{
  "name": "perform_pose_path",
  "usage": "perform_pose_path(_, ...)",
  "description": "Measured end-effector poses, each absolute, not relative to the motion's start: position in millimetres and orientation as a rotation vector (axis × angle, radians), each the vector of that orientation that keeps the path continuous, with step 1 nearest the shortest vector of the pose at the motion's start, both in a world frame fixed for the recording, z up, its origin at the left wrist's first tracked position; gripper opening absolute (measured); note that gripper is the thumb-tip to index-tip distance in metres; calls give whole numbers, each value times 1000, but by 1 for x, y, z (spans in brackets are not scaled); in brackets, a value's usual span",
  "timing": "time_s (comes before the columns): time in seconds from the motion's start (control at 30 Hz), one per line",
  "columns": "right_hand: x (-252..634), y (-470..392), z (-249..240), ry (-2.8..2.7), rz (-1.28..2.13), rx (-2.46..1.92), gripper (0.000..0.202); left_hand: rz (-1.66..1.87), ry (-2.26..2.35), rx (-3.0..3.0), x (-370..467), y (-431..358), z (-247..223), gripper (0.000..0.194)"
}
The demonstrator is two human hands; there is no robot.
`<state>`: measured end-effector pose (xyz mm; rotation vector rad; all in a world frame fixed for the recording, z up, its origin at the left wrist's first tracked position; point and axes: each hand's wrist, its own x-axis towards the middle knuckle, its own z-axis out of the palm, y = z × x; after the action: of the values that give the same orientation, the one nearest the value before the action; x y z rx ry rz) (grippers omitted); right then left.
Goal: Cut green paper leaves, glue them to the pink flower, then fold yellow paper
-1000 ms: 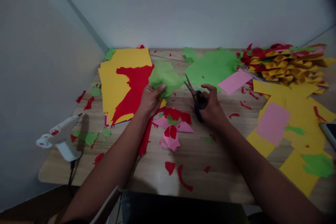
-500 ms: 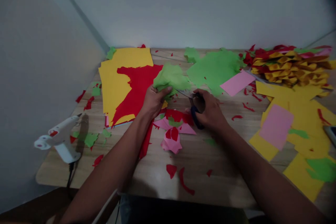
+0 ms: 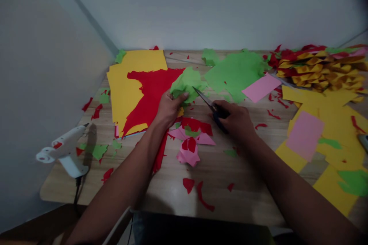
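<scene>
Near the center of the frame, the left hand [image 3: 169,109] pinches a crinkled piece of green paper [image 3: 188,78] between thumb and fingers, thumb on top, gripping its lower edge. Just right of it, the right hand [image 3: 237,118] is wrapped around the dark handles of a pair of scissors [image 3: 203,97]; the blades point up and left, looking nearly closed, with their tips over the green paper — whether they touch it is hard to tell. The green paper looks very light, thin and soft, likely to bend or tear if pulled, so a flat pinch near an edge, clear of the blades, should suit it best. The scissors look stiff and steady, best held by the handle loops. Left of the hands lies a ragged red sheet [image 3: 152,84] on a stack of yellow sheets [image 3: 119,92]. Below the hands, at lower center, sits a folded pink paper shape [image 3: 189,151] with red pieces on it. A larger green sheet [image 3: 235,74] and a pink rectangle [image 3: 261,87] lie above and right of the scissors. Farther out are a heap of folded yellow paper [image 3: 319,71] at upper right and a white glue gun [image 3: 64,147] at lower left — all around a wood-grain table [image 3: 244,191].
</scene>
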<state>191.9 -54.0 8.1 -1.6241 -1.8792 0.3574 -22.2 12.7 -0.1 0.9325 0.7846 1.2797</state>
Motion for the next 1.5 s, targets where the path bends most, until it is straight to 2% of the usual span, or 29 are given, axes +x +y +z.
perform_pose_path(0.2,186,-58,14,-1827,371,-1641,30,1288,812,946,-23,13,-2,35)
perform_pose_path(0.43,182,-60,12,-1808,380,-1596,51,1278,767,946,-22,12,0,40)
perform_pose_path(0.73,182,-57,3,-1775,460,-1470,49,1236,785,1010,-21,10,-1,39)
perform_pose_path(0.9,183,-58,4,-1696,493,-1510,48,1124,885,1099,-21,6,4,33)
perform_pose_path(1.23,184,-56,8,-1625,550,-1570,42,1118,910,1081,-22,11,0,24)
perform_pose_path(1.5,178,-58,7,-1767,387,-1554,57,1129,923,1059,-22,7,4,19)
